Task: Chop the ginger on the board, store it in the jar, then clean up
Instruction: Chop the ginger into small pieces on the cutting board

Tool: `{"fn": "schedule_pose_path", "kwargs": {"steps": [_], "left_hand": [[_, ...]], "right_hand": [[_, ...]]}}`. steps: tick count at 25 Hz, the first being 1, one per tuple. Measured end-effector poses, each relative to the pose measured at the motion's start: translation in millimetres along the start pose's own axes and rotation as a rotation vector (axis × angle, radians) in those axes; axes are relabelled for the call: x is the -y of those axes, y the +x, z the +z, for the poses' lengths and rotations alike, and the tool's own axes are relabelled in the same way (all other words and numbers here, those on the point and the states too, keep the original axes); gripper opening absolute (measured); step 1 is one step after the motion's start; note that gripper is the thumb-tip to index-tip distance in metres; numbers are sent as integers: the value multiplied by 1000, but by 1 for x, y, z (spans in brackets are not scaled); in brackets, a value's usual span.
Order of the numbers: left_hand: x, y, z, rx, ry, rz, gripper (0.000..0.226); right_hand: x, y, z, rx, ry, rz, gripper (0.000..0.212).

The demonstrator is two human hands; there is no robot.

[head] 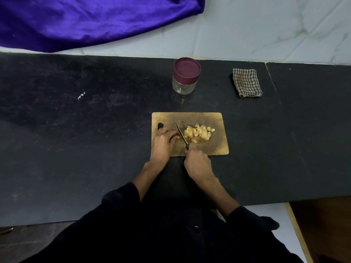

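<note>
Worktop: dark speckled stone worktop [95,114], matt, with pale scuffs and a seam at its right end
Board: flat wooden chopping board [218,120], rectangular with rounded corners, darkened and stained in the middle, a slot-shaped grip hole at its left end
Ginger: pale yellow chopped ginger [199,132] in small rough cubes, heaped on the middle of the board, just right of the blade
Knife: slim pointed knife [181,134] with a dark handle, blade slanting away from the person, edge down at the left side of the heap
Left hand: left hand [163,142] lies on the left part of the board, fingers curled with their tips against the blade; whether they pinch a piece there, I cannot tell
Right hand: right hand [197,162] is closed round the knife handle at the board's near edge
Jar: clear round jar [185,85] behind the board, standing upright, capped with a maroon screw lid [187,68]; a few pale bits lie at the bottom
Cloth: folded checked cloth [247,82], brown and white, right of the jar
Fabric: glossy purple fabric [85,21] draped over the marbled white wall behind
</note>
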State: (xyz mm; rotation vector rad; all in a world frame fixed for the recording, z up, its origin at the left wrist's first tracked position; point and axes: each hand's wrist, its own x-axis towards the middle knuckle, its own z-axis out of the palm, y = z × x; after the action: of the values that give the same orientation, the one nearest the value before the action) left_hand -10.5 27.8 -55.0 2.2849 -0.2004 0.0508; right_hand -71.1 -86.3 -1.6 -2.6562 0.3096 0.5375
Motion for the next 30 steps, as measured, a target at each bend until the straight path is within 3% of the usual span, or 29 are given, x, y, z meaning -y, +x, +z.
{"fn": "schedule_pose_path", "kwargs": {"steps": [16, 22, 30], "left_hand": [[0, -5, 1, -58, 27, -1, 17], [-2, -3, 0, -39, 54, 19, 16], [-5, 2, -1, 5, 27, -81, 26]], "right_hand": [[6, 10, -6, 98, -16, 74, 21], [-15, 26, -31, 292, 347, 109, 13], [-24, 4, -23, 170, 581, 134, 11]]}}
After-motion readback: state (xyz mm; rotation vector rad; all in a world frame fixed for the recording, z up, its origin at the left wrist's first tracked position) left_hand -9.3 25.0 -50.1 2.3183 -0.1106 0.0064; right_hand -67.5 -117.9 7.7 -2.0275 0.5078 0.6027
